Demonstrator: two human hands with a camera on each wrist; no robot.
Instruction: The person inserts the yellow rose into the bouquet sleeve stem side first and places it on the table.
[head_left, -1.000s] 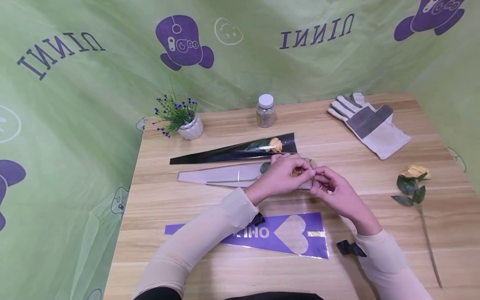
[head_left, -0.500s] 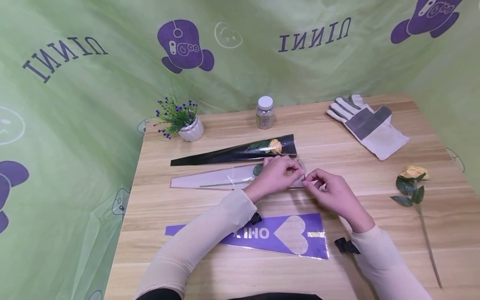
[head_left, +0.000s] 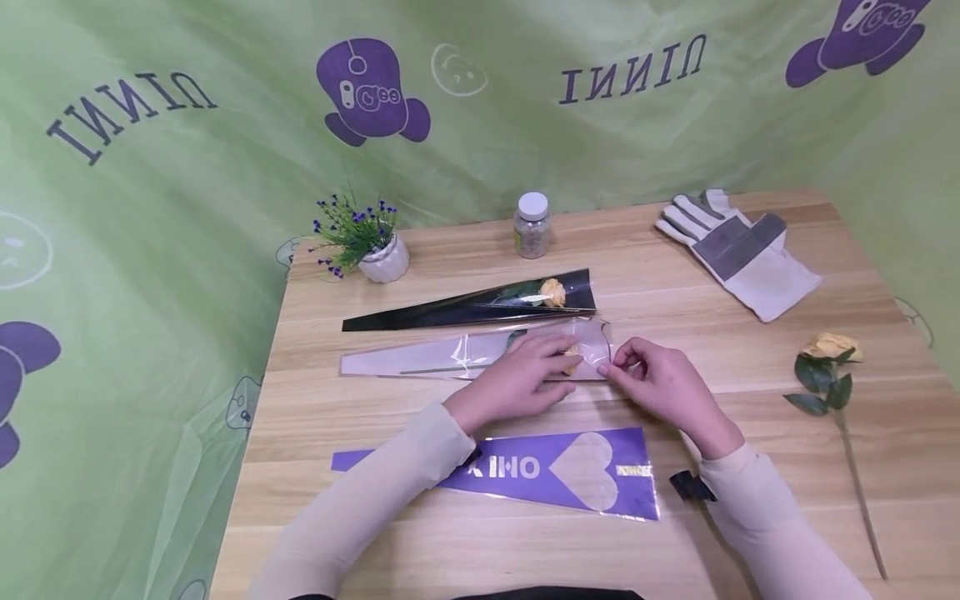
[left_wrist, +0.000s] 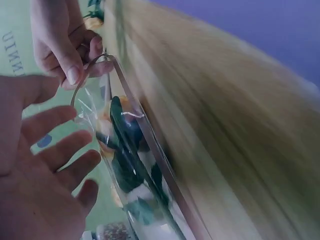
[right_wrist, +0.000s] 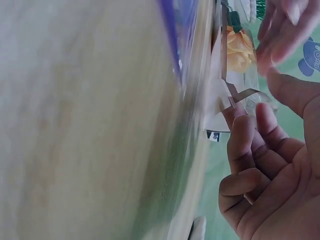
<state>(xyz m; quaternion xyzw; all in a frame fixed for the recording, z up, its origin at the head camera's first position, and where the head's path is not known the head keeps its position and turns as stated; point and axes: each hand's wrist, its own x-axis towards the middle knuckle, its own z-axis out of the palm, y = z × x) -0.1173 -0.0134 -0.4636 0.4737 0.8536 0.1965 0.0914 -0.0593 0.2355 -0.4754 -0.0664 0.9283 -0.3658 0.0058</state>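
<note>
A long, tapered flower sleeve (head_left: 405,357), clear in front with a pale backing, lies across the middle of the table. Inside it is a peach rose (right_wrist: 240,50) with a green stem and leaves. My right hand (head_left: 658,383) pinches the rim of the sleeve's wide end between thumb and index finger; the left wrist view shows this rim (left_wrist: 78,90) bowed outward. Over the sleeve near the bloom is my left hand (head_left: 521,375), fingers extended and spread, covering part of the rose in the head view.
Behind lies a black sleeve (head_left: 420,314) with another rose. In front is a flat purple sleeve (head_left: 517,471) with a heart window. A loose rose (head_left: 831,347) and a work glove (head_left: 757,258) lie right; a lidded jar (head_left: 532,229) and potted plant (head_left: 384,258) stand at the back.
Both hands and the sleeve shifted left at first. Then my left hand let go of the sleeve's rim and moved back left, fingers spreading, while the right kept its pinch.
</note>
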